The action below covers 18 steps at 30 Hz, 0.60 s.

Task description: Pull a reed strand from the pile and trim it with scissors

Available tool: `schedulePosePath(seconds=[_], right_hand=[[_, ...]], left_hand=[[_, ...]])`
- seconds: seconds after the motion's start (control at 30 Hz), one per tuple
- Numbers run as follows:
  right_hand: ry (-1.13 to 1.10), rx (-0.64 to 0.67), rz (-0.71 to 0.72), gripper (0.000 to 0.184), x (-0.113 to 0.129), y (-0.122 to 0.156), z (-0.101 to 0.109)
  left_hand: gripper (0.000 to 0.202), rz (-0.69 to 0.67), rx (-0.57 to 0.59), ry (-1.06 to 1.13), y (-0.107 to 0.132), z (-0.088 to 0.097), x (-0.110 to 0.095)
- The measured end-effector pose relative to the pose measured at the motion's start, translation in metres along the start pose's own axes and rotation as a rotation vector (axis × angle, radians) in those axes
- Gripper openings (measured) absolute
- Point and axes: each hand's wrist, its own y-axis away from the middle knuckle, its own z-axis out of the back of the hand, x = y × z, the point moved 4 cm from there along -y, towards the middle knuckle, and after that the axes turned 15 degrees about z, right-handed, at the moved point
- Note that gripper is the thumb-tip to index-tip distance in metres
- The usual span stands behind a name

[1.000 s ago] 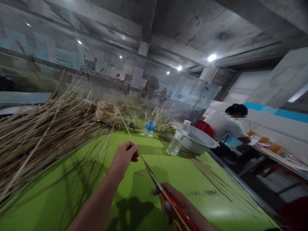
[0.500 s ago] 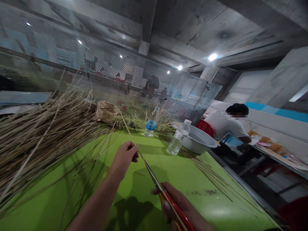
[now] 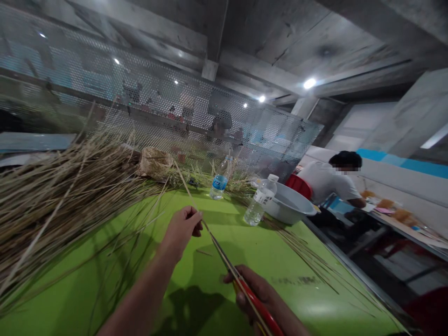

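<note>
My left hand (image 3: 180,231) is closed in a pinch on a long, thin straw stalk (image 3: 184,182), above the middle of the green table. The stalk slants from the far side down past my fingers toward my right hand (image 3: 257,287). That hand is wrapped round scissors with red and yellow handles (image 3: 262,309). Their narrow metal blades point up and left along the stalk, close to my left fingertips. Whether the blades touch the stalk I cannot tell. A short straw scrap (image 3: 204,252) lies on the table between the hands.
A large heap of dry straw (image 3: 66,186) covers the left side. Beyond my hands stand two plastic bottles (image 3: 219,183), (image 3: 259,200) and a grey basin (image 3: 292,203). Loose stalks (image 3: 304,247) lie along the right of the green table (image 3: 224,212). A seated person (image 3: 327,179) works at another table.
</note>
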Motion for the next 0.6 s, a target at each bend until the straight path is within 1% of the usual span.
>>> schedulePosePath(seconds=[0.13, 0.23, 0.27, 0.37, 0.4, 0.5, 0.6], right_hand=[[-0.067, 0.023, -0.054, 0.071, 0.008, 0.005, -0.003], [-0.035, 0.093, -0.064, 0.078, 0.014, 0.013, -0.002], [-0.008, 0.114, -0.057, 0.078, 0.015, 0.016, 0.0], [0.099, 0.102, 0.03, 0.073, 0.014, 0.023, 0.01], [0.115, 0.109, 0.062, 0.075, 0.014, 0.024, 0.012], [0.023, 0.15, 0.062, 0.082, 0.013, 0.026, 0.011], [-0.059, 0.117, 0.03, 0.083, 0.016, 0.029, 0.007]], left_hand=[[0.028, -0.003, -0.006, 0.051, 0.001, 0.001, -0.001], [0.028, -0.015, -0.054, 0.111, 0.002, 0.006, -0.004], [0.028, -0.017, -0.075, 0.134, 0.003, 0.008, -0.006], [0.028, -0.028, -0.121, 0.2, 0.004, 0.013, -0.009], [0.028, -0.031, -0.129, 0.216, 0.004, 0.014, -0.009], [0.028, -0.025, -0.131, 0.242, 0.003, 0.015, -0.009], [0.029, -0.016, -0.119, 0.27, 0.001, 0.016, -0.008]])
